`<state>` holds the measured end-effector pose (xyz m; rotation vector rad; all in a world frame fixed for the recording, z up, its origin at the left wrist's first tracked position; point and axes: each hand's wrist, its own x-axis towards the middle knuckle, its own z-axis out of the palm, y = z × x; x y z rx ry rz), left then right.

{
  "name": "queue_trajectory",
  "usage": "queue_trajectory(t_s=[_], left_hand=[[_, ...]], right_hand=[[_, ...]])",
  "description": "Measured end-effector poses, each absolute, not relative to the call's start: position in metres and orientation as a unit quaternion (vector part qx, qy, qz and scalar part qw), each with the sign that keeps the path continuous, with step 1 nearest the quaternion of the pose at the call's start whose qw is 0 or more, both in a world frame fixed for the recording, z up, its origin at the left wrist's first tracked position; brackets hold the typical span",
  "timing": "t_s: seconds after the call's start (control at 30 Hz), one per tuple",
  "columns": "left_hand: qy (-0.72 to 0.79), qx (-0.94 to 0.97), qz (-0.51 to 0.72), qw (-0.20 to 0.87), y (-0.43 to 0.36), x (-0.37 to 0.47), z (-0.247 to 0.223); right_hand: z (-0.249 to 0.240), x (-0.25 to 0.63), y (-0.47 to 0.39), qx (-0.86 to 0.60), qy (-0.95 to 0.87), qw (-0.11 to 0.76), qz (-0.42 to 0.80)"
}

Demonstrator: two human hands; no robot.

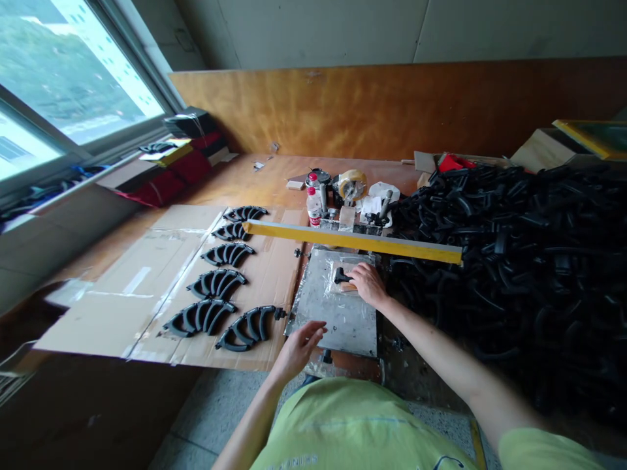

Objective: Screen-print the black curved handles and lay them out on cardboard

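Broadly, with directions read from the centre of the metal plate, the wooden bench spans the view and reaches back to 12 o'clock. A dense heap of black parts fills 2 to 4 o'clock. At 9 o'clock lies a taped cardboard sheet, carrying six fan-shaped groups of curved black pieces. The metal plate sits between sheet and heap; a yellow bar crosses above its far end, at 12 o'clock. Of the hands, the left hand, at 7 o'clock, is empty with loosely bent fingers; the right hand, at 1 o'clock, grips the end of a small part. Beyond the bar, near 12 o'clock, stand a tape roll and two red-capped bottles. Smallest is the gripped black piece, over the plate's far half.
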<state>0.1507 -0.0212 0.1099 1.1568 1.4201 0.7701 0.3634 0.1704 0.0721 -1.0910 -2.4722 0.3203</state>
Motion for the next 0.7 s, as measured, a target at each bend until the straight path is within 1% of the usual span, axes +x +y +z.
queue_trajectory(t_s=[0.1, 0.17, 0.23, 0.33, 0.43, 0.5, 0.57, 0.7], left_hand=[[0.601, 0.48, 0.339, 0.542, -0.017, 0.132, 0.11], [0.601, 0.473, 0.364, 0.532, -0.004, 0.118, 0.121], [0.592, 0.461, 0.414, 0.516, 0.019, 0.107, 0.143], [0.549, 0.429, 0.531, 0.482, 0.061, 0.098, 0.19], [0.478, 0.407, 0.623, 0.466, 0.096, 0.102, 0.232], [0.457, 0.407, 0.637, 0.469, 0.11, 0.109, 0.249], [0.463, 0.413, 0.632, 0.464, 0.115, 0.114, 0.255], [0.479, 0.438, 0.61, 0.454, 0.1, 0.109, 0.245]], right_hand=[[0.068, 0.362, 0.164, -0.427, -0.879, 0.197, 0.08], [0.068, 0.357, 0.161, -0.44, -0.873, 0.198, 0.073], [0.066, 0.346, 0.161, -0.451, -0.867, 0.198, 0.073], [0.06, 0.332, 0.162, -0.456, -0.867, 0.182, 0.081], [0.057, 0.327, 0.164, -0.415, -0.887, 0.184, 0.091], [0.058, 0.328, 0.165, -0.382, -0.899, 0.194, 0.093], [0.062, 0.33, 0.165, -0.368, -0.904, 0.198, 0.093], [0.077, 0.348, 0.162, -0.396, -0.889, 0.198, 0.118]])
